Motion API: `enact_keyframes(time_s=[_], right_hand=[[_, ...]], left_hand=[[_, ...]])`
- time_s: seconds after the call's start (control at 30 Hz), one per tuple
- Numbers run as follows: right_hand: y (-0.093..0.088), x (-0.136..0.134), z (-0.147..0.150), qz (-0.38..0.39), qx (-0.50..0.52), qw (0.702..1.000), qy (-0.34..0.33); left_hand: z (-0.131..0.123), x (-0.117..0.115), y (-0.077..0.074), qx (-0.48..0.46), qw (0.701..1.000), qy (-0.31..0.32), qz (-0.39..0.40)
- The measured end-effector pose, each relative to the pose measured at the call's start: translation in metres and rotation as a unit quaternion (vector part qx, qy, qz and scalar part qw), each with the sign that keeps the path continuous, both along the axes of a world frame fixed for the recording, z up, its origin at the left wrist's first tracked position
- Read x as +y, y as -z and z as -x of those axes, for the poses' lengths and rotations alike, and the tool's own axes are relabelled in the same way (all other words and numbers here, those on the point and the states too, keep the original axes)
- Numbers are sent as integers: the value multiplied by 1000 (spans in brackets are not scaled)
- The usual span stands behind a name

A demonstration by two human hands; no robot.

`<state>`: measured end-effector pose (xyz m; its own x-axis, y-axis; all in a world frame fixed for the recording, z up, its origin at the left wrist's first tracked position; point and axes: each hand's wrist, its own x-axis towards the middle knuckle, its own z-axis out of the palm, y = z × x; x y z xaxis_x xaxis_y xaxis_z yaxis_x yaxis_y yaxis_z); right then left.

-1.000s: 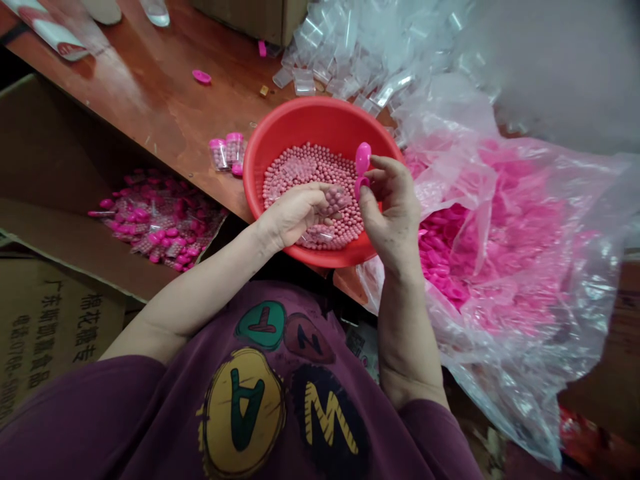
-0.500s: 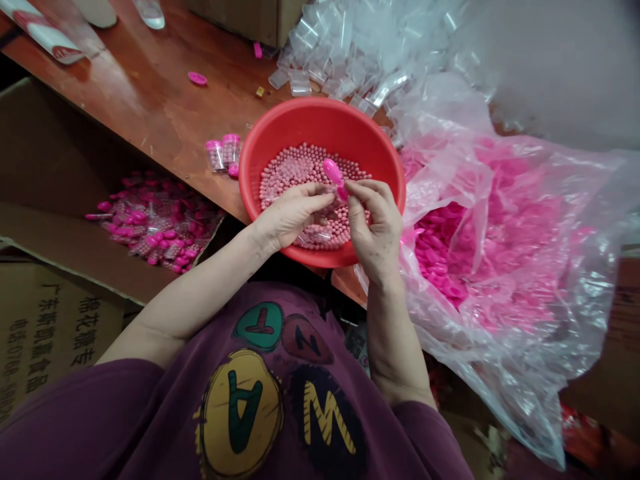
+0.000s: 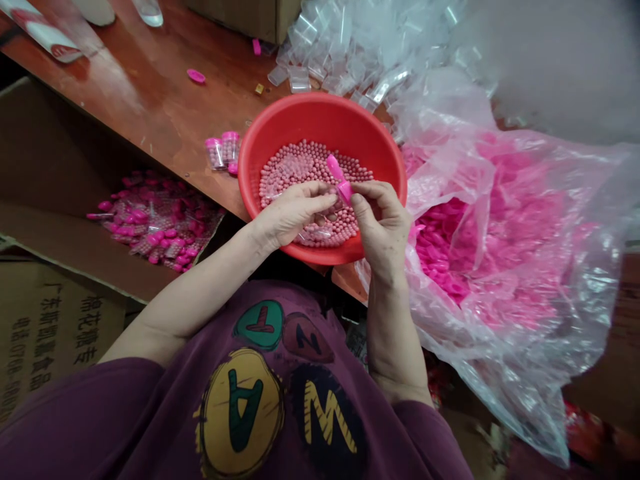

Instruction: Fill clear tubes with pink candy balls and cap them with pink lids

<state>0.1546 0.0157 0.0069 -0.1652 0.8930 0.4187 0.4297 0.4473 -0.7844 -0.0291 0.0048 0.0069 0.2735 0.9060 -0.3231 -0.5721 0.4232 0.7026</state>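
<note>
Over the red bowl (image 3: 320,107), which holds many small pink balls (image 3: 300,160), both hands meet. A bright pink cap (image 3: 339,175) with a long, rounded tab sits between them. My right hand (image 3: 384,227) pinches the cap's edge with thumb and fingers. My left hand (image 3: 293,212) is closed around something small and clear at the cap's lower side; it looks like a clear container of pink balls, mostly hidden by the fingers. Several clear containers lie among the balls in the bowl.
Right of the bowl lies a plastic bag (image 3: 530,267) of pink caps. Clear containers (image 3: 345,47) are heaped behind it. Two filled, capped jars (image 3: 223,152) stand at the bowl's left. Lower left, an open cardboard box (image 3: 65,243) holds filled, pink-capped containers (image 3: 155,220).
The pink cap has turned in the fingers, its tab now seen more edge-on. My right hand has shifted slightly right. My left hand has barely moved.
</note>
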Motion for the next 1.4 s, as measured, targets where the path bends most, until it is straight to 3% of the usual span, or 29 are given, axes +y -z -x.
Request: enact_keyframes(time_s=[0.2,0.53,0.83,1.07,1.2,1.33,1.4], right_hand=[[6,1,0,53,60,997,-21],[0,-11,15,-86,-69,994,17],[19,-5,4,47,78,996,3],[4,-15,12,-26,-24,999,-6],[5,-20,17,-66,-62,996,-18],[8,-19,17,-39,-47,998,-16],[10,-12,15,-1,-9,1000,-1]], left_hand=[[1,-4,-7,20,1000,-1,-1],[-4,-3,-12,63,997,-46,12],[-5,-4,-20,105,993,-32,-53],[-11,-1,-12,105,992,-54,-45],[-9,0,-12,90,994,-67,-15],[-5,-1,-12,67,995,-66,-21],[-4,-3,-13,67,997,-24,-40]])
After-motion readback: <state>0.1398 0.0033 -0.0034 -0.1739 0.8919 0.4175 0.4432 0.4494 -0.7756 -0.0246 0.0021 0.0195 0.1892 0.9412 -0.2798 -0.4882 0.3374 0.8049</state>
